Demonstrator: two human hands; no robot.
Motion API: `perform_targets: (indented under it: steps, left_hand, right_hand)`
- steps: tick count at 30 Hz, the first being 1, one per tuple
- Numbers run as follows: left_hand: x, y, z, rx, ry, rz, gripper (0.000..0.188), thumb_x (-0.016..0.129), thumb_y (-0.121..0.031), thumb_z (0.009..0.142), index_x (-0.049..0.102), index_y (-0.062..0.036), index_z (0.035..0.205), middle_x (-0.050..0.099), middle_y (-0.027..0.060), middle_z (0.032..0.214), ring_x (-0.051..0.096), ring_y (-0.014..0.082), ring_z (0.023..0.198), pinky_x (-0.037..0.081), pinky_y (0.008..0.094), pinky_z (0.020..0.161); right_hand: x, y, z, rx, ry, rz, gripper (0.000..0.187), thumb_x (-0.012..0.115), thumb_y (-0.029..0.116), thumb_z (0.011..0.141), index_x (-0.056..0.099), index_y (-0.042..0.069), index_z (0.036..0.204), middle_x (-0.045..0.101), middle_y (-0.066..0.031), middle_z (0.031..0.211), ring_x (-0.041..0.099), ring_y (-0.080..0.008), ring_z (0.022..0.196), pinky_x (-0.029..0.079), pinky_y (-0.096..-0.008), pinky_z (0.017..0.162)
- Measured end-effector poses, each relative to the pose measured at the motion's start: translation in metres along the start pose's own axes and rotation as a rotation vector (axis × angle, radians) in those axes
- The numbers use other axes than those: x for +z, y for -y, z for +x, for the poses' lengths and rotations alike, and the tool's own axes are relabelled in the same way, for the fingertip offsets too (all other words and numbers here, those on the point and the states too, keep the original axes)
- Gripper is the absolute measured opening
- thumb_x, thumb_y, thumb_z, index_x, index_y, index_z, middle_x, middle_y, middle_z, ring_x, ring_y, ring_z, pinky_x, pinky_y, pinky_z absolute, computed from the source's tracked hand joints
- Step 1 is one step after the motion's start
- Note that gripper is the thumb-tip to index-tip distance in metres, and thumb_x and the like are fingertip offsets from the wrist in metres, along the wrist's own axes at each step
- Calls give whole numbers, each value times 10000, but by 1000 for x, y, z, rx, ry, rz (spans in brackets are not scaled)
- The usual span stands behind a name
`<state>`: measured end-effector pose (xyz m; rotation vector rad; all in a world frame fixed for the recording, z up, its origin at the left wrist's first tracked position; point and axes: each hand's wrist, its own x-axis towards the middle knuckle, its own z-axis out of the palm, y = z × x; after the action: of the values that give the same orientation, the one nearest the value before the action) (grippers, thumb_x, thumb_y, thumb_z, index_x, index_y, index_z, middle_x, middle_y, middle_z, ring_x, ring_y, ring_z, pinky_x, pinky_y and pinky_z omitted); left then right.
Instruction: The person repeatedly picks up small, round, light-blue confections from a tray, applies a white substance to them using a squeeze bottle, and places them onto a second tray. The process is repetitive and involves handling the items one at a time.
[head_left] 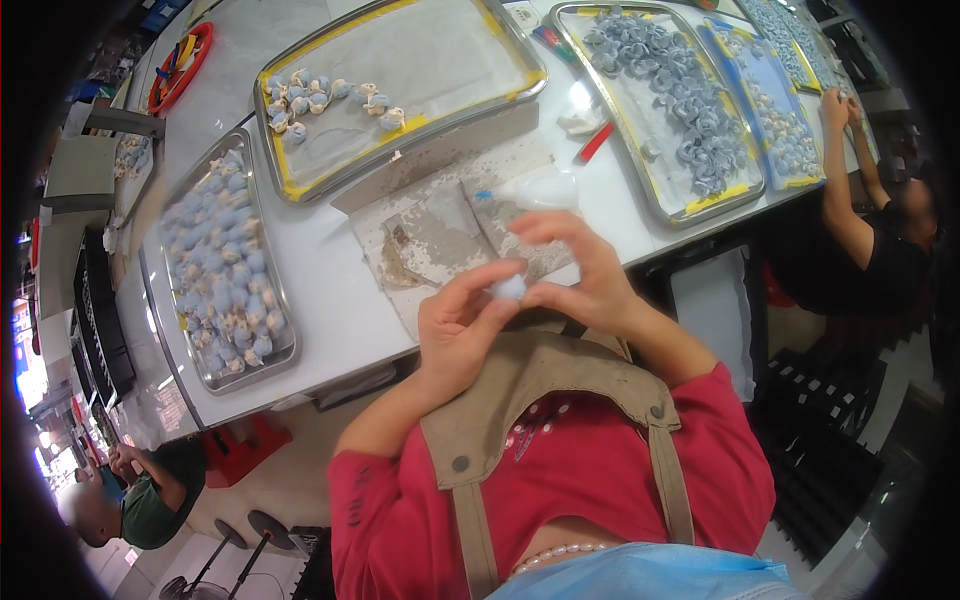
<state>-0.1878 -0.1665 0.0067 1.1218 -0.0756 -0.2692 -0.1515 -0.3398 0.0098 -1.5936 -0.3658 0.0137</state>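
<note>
Between the fingertips of my left hand (462, 322) is a small pale blue-grey rounded piece (508, 287), pinched by thumb and index finger. My right hand (590, 275) is beside it, its thumb reaching to the piece while the index finger arches up and away, slightly blurred. Both hands are in front of my chest, over the near edge of a worn, stained board (425, 235) on the white table. The piece's lower side is hidden by my fingers.
Beyond the board a metal tray (440, 75) holds several blue-and-cream balls. A fuller tray of them (282, 352) stands left. At right are a tray of blue-grey curled cups (640, 150) and a blue tray (745, 75). A red-handled tool (595, 143) lies nearby. Two people sit at the sides.
</note>
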Motion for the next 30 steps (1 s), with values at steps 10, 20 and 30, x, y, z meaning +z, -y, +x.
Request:
perform_targets:
  steps: [10, 20, 30]
  left_hand:
    - [-12, -3, -5, 2, 169, 88, 317, 577, -24, 875, 542, 33, 1185, 578, 141, 1184, 570, 166, 1035, 450, 265, 870]
    - [-18, -5, -6, 98, 231, 187, 242, 615, -73, 858, 612, 19, 1082, 643, 158, 1060, 593, 172, 1008, 457, 271, 862]
    - [-32, -11, -10, -6, 154, 146, 254, 682, -58, 785, 651, -15, 1034, 669, 106, 1015, 639, 159, 884, 498, 251, 768]
  right_hand:
    - [-5, 2, 1, 214, 390, 192, 457, 744, 165, 744, 582, 19, 1145, 635, -88, 1070, 592, -150, 975, 452, -287, 863]
    - [-5, 11, 2, 258, 412, 219, 358, 758, 77, 706, 611, -16, 1019, 631, -152, 1084, 593, -191, 1013, 460, -314, 881]
    - [20, -2, -5, 173, 333, 287, 385, 753, 61, 699, 622, 2, 1055, 658, -106, 1038, 613, -152, 945, 471, -285, 847]
